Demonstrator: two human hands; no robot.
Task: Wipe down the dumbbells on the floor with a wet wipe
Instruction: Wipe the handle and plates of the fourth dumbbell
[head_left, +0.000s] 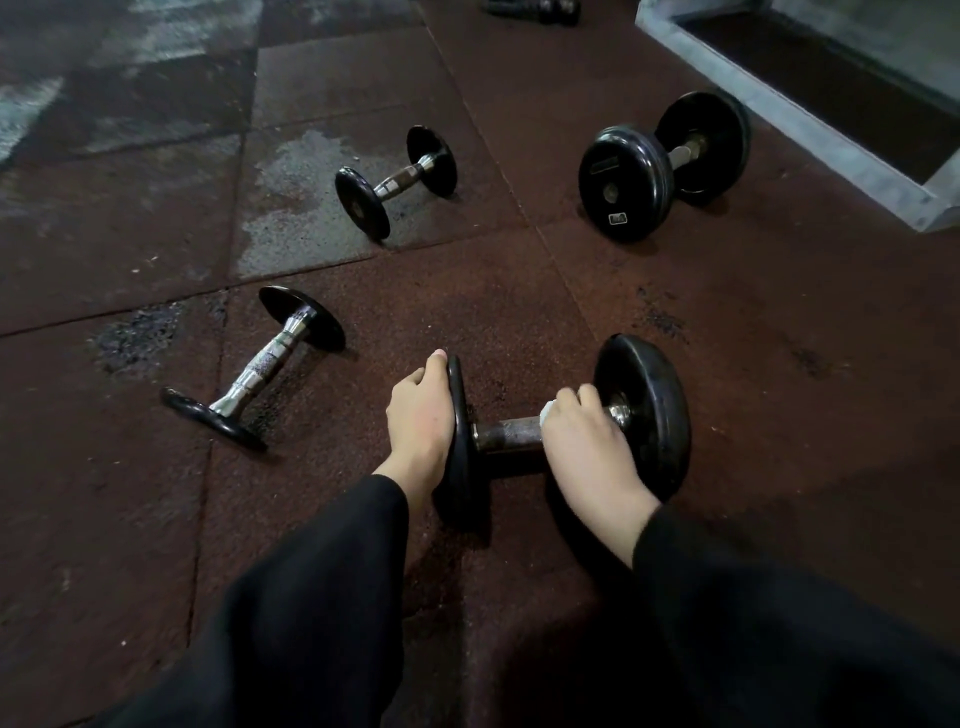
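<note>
Both arms come in from the bottom edge in loose black sleeves (322, 597) that end at the wrists. Left hand (418, 415) is stretched forward, back of the hand facing left, fingers curled over the top rim of the nearest dumbbell's (511, 434) left plate with the palm flat against its outer face. Right hand (587, 436) is knuckles-up, fingers wrapped round the bar close to the right plate, with a bit of white wet wipe (549, 411) poking out by the index knuckle.
</note>
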